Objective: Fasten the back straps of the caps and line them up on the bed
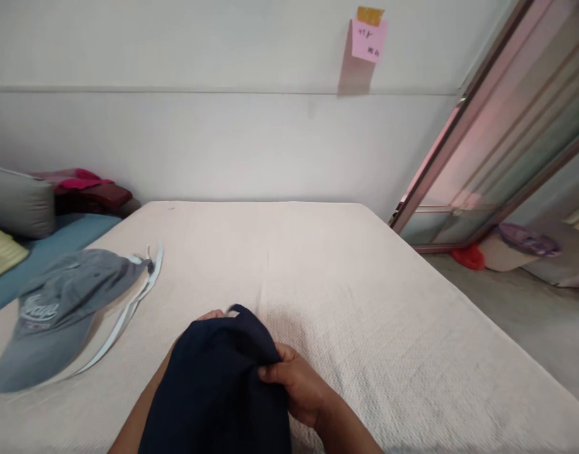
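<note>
A dark navy cloth cap point(218, 378) is held up close to me at the bottom middle, with a thin strap end curving at its top. My right hand point(299, 384) pinches its right edge between thumb and fingers. Behind the cap is my left hand point(210, 314); only a bit of it shows above the fabric, and it appears to grip the far side. To the left, a grey cap point(67, 309) with white lettering lies on the pale bedspread point(365, 302). A white-edged visor or cap point(123, 321) sits partly under it.
Beyond the left edge are a grey cushion point(19, 198), a yellow cloth point(3, 252) and a dark red bundle point(91, 192) on a blue surface. A pink note point(369, 41) is taped to the wall. Sliding doors point(488, 157) stand right, with a red item point(468, 257) on the floor.
</note>
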`<act>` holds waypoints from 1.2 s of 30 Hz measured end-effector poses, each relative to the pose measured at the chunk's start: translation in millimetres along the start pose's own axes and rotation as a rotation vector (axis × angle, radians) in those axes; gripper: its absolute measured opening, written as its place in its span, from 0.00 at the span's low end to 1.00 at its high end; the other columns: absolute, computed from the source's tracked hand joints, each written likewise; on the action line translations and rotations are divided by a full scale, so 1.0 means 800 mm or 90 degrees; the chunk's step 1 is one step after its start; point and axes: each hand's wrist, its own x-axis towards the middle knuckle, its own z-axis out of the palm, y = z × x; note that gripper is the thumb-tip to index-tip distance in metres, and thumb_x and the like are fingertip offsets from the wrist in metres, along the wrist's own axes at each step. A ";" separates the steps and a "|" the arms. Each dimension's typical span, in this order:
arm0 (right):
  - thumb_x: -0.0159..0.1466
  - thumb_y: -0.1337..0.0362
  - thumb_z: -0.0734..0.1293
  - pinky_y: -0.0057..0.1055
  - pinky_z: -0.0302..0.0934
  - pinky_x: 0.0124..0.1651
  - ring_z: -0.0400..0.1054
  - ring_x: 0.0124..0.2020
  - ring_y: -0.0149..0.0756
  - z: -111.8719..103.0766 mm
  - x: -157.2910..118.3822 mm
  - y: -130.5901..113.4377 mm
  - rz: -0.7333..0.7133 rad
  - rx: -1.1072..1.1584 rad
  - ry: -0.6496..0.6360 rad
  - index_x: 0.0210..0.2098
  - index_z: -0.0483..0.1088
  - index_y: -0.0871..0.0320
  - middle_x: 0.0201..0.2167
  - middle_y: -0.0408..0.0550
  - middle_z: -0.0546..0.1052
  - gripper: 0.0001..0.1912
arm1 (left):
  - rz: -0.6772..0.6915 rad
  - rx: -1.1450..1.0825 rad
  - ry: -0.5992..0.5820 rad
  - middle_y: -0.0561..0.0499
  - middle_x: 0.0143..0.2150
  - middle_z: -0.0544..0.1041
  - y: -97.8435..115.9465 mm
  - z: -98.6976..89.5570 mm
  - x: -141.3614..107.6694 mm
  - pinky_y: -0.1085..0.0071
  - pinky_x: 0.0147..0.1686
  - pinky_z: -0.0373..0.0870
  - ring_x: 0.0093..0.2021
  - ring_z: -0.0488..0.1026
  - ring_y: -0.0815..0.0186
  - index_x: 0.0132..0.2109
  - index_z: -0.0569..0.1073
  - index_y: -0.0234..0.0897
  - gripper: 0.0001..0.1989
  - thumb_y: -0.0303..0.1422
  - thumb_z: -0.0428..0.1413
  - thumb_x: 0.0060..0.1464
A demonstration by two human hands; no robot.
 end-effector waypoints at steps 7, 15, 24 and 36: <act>0.49 0.69 0.72 0.28 0.61 0.33 0.69 0.28 0.32 -0.007 0.004 -0.030 -0.168 0.100 0.189 0.36 0.73 0.58 0.28 0.44 0.76 0.14 | -0.137 -0.298 -0.017 0.42 0.30 0.81 0.005 -0.014 -0.001 0.58 0.45 0.71 0.33 0.79 0.54 0.47 0.75 0.28 0.26 0.46 0.44 0.61; 0.49 0.72 0.70 0.25 0.59 0.29 0.66 0.24 0.28 -0.005 0.007 -0.023 -0.163 0.084 0.147 0.33 0.73 0.59 0.24 0.43 0.74 0.10 | -0.158 -0.304 0.024 0.42 0.31 0.82 0.002 -0.024 -0.002 0.61 0.41 0.75 0.32 0.80 0.56 0.45 0.76 0.27 0.13 0.30 0.51 0.58; 0.45 0.61 0.77 0.31 0.63 0.40 0.70 0.31 0.32 -0.022 -0.024 -0.011 0.128 -0.007 -0.260 0.37 0.74 0.63 0.30 0.48 0.76 0.21 | -0.054 -0.233 0.010 0.50 0.26 0.79 0.004 -0.010 -0.020 0.74 0.26 0.73 0.23 0.76 0.67 0.36 0.77 0.34 0.09 0.23 0.62 0.45; 0.54 0.65 0.69 0.26 0.56 0.32 0.65 0.27 0.30 -0.027 0.003 -0.045 -0.120 -0.121 0.214 0.33 0.72 0.59 0.28 0.44 0.73 0.06 | -0.160 0.062 -0.135 0.50 0.27 0.78 -0.033 0.024 -0.013 0.77 0.23 0.59 0.21 0.68 0.72 0.38 0.79 0.33 0.11 0.33 0.64 0.46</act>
